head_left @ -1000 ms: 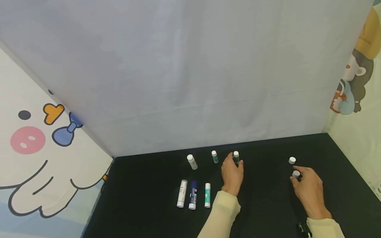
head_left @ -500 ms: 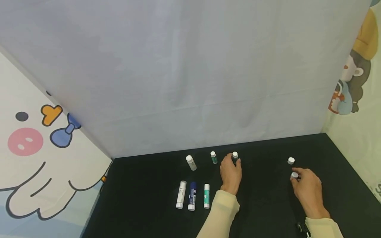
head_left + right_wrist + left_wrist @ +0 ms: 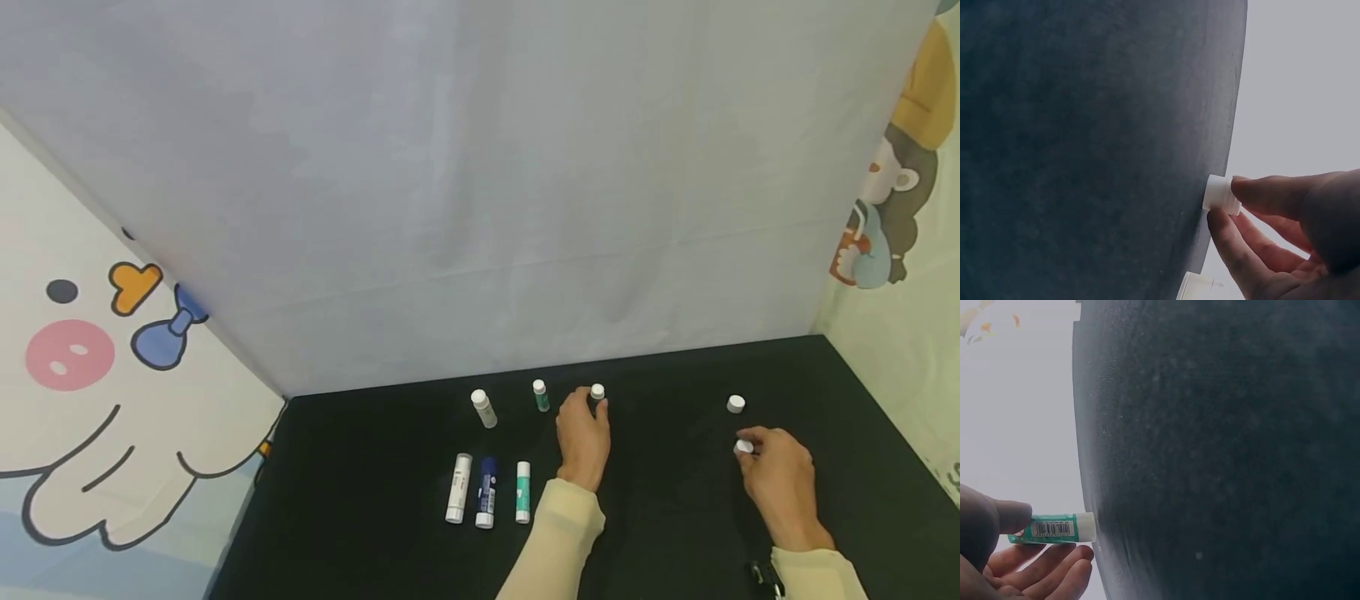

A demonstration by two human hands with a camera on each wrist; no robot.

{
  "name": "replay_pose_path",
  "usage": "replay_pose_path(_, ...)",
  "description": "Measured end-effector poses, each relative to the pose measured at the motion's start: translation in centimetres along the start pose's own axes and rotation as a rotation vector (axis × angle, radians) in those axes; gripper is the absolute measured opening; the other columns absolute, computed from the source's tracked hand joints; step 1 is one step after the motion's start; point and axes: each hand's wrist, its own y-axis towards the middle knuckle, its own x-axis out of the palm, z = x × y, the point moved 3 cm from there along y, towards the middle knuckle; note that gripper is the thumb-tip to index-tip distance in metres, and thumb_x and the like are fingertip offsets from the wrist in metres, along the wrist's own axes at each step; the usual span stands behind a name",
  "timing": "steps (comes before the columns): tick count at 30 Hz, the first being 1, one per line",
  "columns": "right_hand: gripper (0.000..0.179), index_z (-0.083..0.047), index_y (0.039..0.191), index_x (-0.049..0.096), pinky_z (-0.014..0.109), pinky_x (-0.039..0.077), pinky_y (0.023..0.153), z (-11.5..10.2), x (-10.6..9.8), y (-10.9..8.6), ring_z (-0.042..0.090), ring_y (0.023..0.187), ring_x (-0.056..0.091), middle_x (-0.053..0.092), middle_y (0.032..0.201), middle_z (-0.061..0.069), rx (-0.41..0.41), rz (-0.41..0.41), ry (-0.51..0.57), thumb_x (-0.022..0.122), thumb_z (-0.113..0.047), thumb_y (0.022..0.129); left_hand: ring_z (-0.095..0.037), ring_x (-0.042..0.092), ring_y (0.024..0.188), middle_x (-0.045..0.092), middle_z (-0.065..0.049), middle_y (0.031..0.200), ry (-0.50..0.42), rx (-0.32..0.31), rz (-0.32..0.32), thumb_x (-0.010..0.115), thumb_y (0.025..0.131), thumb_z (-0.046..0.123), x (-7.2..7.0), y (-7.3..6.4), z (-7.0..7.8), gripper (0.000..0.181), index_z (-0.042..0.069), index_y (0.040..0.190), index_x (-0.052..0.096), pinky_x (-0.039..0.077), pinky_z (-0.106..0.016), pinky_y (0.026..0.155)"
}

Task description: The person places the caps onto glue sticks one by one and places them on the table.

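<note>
On the black surface [image 3: 660, 517], the left hand [image 3: 582, 442] and right hand [image 3: 780, 479] sit well apart. The left's fingers grip a green-labelled glue stick [image 3: 1054, 529], contents hidden; the right's pinch a white cap [image 3: 1217, 195] near a second cap [image 3: 736, 404].

Soft light on the grey backdrop [image 3: 487, 167]; hazy wrist views, the dark tabletop [image 3: 1222, 450] with bowed edge.
</note>
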Motion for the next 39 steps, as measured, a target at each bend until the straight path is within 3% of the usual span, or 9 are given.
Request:
replay_pose_path(10, 0.018, 0.015, 0.110, 0.069, 0.062, 0.049, 0.077, -0.2, -0.2, 0.0, 0.049, 0.089, 0.069, 0.070, 0.105, 0.036, 0.069, -0.024, 0.024, 0.068, 0.009, 0.093, -0.020, 0.074, 0.079, 0.079, -0.010, 0.099, -0.040, -0.005, -0.030, 0.080, 0.093, 0.005, -0.9, -0.9, 0.1, 0.016, 0.002, 0.108, 0.075, 0.059, -0.035, 0.071)
replay_pose_path(21, 0.019, 0.014, 0.111, 0.069, 0.063, 0.050, 0.079, -1.1, -0.2, -0.3, 0.051, 0.093, 0.070, 0.071, 0.106, 0.036, 0.070, -0.024, 0.038, 0.070, 0.005, 0.094, -0.027, 0.076, 0.097, 0.077, -0.012, 0.104, -0.017, 0.052, -0.025, 0.080, 0.093, 0.006, -1.7, -2.5, 0.4, 0.021, 0.001, 0.113, 0.076, 0.061, -0.042, 0.085)
replay_pose_path(29, 0.019, 0.013, 0.108, 0.071, 0.056, 0.054, 0.071, -1.8, 0.0, -0.7, 0.048, 0.091, 0.073, 0.073, 0.101, 0.033, 0.023, -0.005, 0.059, 0.072, 0.004, 0.092, -0.022, 0.074, 0.090, 0.076, -0.009, 0.101, -0.058, 0.043, -0.039, 0.079, 0.094, 0.007, -2.6, -3.4, 0.3, 0.022, 0.001, 0.115, 0.076, 0.060, -0.036, 0.078)
replay_pose_path(33, 0.019, 0.012, 0.109, 0.072, 0.057, 0.053, 0.075, -2.3, 0.1, -0.9, 0.048, 0.093, 0.072, 0.073, 0.101, 0.033, 0.008, -0.009, 0.062, 0.072, 0.003, 0.093, -0.020, 0.074, 0.089, 0.075, -0.008, 0.101, -0.064, 0.032, -0.051, 0.079, 0.094, 0.008, -2.8, -3.8, 0.3, 0.022, 0.002, 0.115, 0.076, 0.060, -0.034, 0.076)
replay_pose_path(39, 0.019, 0.011, 0.108, 0.073, 0.059, 0.052, 0.076, -3.1, 0.3, -1.4, 0.048, 0.093, 0.073, 0.074, 0.101, 0.032, -0.041, 0.015, 0.077, 0.074, 0.004, 0.091, -0.023, 0.074, 0.091, 0.075, -0.007, 0.100, -0.036, 0.066, -0.029, 0.080, 0.093, 0.007, -3.2, -4.2, 0.3, 0.021, 0.002, 0.113, 0.077, 0.060, -0.037, 0.079)
